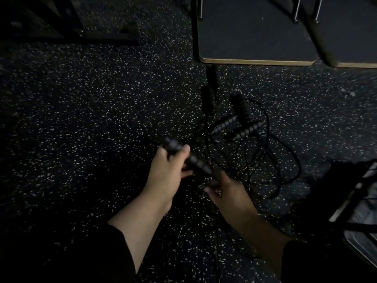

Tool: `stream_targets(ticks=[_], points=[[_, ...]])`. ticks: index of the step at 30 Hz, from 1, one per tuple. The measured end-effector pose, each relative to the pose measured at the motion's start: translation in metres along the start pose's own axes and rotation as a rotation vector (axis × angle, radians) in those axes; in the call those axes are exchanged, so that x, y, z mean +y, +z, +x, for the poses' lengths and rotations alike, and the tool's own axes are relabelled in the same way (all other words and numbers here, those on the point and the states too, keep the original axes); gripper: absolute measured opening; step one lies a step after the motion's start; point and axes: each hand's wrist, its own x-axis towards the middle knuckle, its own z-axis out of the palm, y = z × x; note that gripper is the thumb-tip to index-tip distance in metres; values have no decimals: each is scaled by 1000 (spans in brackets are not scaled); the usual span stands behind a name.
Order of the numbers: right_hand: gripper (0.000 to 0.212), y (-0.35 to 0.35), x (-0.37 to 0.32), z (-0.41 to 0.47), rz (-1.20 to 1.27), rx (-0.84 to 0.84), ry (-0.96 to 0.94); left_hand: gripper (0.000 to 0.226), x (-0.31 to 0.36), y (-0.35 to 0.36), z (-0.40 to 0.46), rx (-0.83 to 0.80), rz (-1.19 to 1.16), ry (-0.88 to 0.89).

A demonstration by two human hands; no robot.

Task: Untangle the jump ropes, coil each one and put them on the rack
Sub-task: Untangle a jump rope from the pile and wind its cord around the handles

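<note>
black ribbed handle [184, 155] gripped by left hand [166, 170]; right hand [228, 189] pinching cord.

Speckled dark floor [85, 103] with two wood-edged platforms [255, 37] at the top.

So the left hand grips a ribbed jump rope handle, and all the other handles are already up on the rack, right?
Not quite. The left hand does grip a ribbed jump rope handle, but the other handles are not on a rack: the head view shows them lying on the speckled floor among the tangled cords.
</note>
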Motion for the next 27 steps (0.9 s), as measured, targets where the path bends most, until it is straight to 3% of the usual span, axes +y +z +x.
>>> stream_targets(ticks=[1,2,5,7,10,15,18,23,25,27], points=[[17,-4,8,3,-49,28,39,14,10,0,-1,39,-60,72],[13,-10,15,5,-71,46,102,14,22,-1,-2,79,-127,129],[34,-32,40,12,-110,117,281,31,55,-9,3,185,-341,249],[41,-52,46,16,-177,215,324,38,68,-19,8,179,-361,290],[43,-88,23,24,20,360,329,30,72,-30,8,102,-179,202],[29,-156,-52,33,303,615,118,36,67,-29,-16,-25,73,-14],[30,-191,-103,25,486,642,16,30,76,-26,-39,-198,257,-49],[31,-238,-165,1,579,615,-92,36,124,-11,-96,-673,624,-93],[29,-259,-188,-17,607,648,-129,34,143,-3,-124,-711,739,-106],[28,-276,-205,-31,627,711,-169,48,153,2,-145,-689,762,-74]])
